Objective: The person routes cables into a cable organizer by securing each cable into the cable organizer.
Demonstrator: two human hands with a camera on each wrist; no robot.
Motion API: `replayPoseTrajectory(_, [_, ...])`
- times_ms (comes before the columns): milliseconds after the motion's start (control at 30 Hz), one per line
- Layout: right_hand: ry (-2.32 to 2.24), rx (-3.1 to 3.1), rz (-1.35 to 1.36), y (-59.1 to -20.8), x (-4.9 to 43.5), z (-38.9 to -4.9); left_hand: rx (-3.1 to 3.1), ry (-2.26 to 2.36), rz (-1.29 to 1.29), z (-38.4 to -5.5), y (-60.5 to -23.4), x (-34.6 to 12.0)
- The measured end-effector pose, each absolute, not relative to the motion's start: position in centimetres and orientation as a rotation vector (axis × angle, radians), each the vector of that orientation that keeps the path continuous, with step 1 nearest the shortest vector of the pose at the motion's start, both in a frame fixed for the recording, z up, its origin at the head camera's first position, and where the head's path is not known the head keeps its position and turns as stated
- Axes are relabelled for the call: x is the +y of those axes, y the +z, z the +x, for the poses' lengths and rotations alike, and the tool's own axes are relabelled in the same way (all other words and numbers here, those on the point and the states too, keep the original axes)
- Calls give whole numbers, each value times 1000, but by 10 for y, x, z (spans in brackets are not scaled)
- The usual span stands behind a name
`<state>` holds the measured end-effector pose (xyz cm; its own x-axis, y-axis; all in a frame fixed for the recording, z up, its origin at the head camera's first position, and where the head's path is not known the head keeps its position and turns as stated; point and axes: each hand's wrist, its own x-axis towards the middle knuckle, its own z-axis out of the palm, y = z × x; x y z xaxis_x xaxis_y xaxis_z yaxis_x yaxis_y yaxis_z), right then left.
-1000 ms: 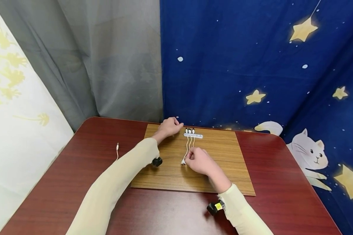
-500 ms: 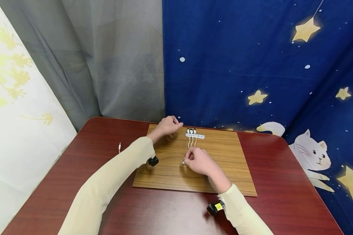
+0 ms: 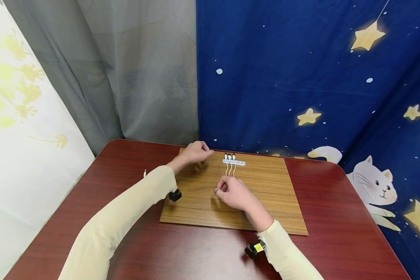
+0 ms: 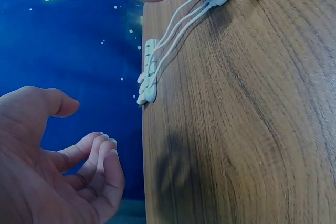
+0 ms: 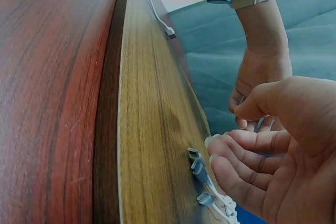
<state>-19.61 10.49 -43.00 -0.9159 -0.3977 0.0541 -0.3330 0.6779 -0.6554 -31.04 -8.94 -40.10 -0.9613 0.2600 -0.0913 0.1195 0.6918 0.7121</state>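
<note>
Several thin white USB cables (image 4: pixel 181 24) run through a pale cable clip (image 3: pixel 241 163) near the back edge of the wood-grain board (image 3: pixel 196 210). Their metal-tipped plugs (image 5: pixel 197 166) lie on the board close to my right hand (image 3: pixel 233 192), which hides them in the head view. That hand hovers with loosely curled fingers and holds nothing. To the left of the clip is my left hand (image 3: pixel 194 152), over the board's back left part. Its fingers curl loosely around air, as the left wrist view shows its hand (image 4: pixel 68 150) apart from the cables.
One more white cable (image 3: pixel 145 173) lies on the red-brown table (image 3: pixel 336 217), left of the board, partly hidden by the left sleeve (image 3: pixel 126 217). Black wrist cameras (image 3: pixel 175 195) hang under both forearms. Curtains (image 3: pixel 154 77) stand close behind the table.
My right fingers, at the cable plugs before, have come away from them. My left hand has drawn back a little to the left of the clip. The head view has shifted slightly.
</note>
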Motion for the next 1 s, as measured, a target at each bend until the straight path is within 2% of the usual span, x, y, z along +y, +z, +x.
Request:
replayPoseTrajectory(400, [-1118, 2749, -717, -429, 91, -195, 2678, 1233, 300, -301, -397, -109])
replayPoseTrajectory(1000, [-1144, 2691, -734, -427, 69, -192, 2611, 1269, 285, -287, -397, -141])
